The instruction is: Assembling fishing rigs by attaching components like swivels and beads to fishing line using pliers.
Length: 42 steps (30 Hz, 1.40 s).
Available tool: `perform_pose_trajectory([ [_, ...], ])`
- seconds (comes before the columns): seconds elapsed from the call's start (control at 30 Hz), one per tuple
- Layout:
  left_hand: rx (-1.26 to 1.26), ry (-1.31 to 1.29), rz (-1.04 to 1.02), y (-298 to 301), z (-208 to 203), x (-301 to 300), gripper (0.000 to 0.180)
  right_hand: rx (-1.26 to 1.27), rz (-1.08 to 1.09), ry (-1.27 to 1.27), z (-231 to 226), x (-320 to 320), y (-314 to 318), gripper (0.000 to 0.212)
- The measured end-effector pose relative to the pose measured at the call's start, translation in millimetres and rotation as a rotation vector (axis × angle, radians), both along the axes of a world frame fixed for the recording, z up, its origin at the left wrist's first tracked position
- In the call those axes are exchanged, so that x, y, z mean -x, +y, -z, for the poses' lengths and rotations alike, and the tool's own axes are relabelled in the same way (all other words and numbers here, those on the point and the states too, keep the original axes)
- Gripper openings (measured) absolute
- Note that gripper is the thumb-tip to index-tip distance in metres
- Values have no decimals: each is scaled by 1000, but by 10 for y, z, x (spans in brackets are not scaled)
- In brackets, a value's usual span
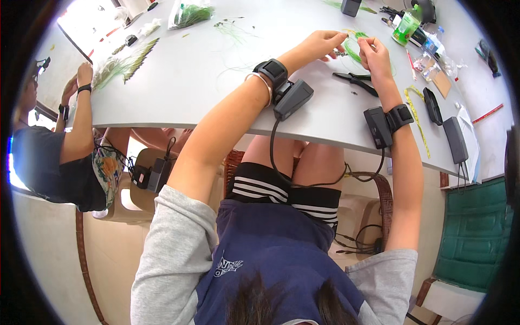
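Note:
At the far middle of the table, my left hand (324,44) has its thumb and forefinger pinched together beside a loose coil of thin green strands (352,50). My right hand (375,56) is closed in a pinch just right of that coil, its fingertips close to the left ones. Whatever sits between the fingertips of either hand is too small to make out. A small dark cluster (340,53) shows under my left fingers. Black-handled pliers (357,81) lie just below my hands, touched by neither.
Green strands with dark tips (134,60) lie at left, near another person's hands (78,81). A clear bag of green strands (190,15) lies behind. At right are a green bottle (407,26), a yellow tape measure (417,111) and a black case (432,106).

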<state>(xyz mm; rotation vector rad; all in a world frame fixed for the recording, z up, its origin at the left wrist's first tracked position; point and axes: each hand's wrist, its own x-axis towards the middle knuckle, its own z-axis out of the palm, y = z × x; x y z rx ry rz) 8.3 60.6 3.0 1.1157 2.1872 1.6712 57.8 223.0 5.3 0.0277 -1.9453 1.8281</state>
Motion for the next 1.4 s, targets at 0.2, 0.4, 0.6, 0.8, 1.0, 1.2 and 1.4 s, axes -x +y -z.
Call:
perform_pose_trajectory([
  [0.2,-508,-493,432,-28,-44,-6,37,70,-100,-15,-7,5,15,16],
  [0.4,104,149,13,-6,-35,118,32,30,-47,4,-55,-8,17,14],
  [0.6,93,191,-100,-20,11,47,34,15,-87,-9,-13,-35,-23,13],
  [0.8,-453,-445,370,-42,-5,16,36,57,-182,-36,-44,-68,-70,12],
  [1.0,-133,-291,135,-68,-21,70,38,133,-136,18,-95,-42,12,11],
  [1.2,-109,-205,152,-12,0,2,42,24,-118,53,-76,-42,-14,10],
  [1.4,-624,-564,425,-26,-63,-33,43,204,-241,35,-101,-72,-48,11],
])
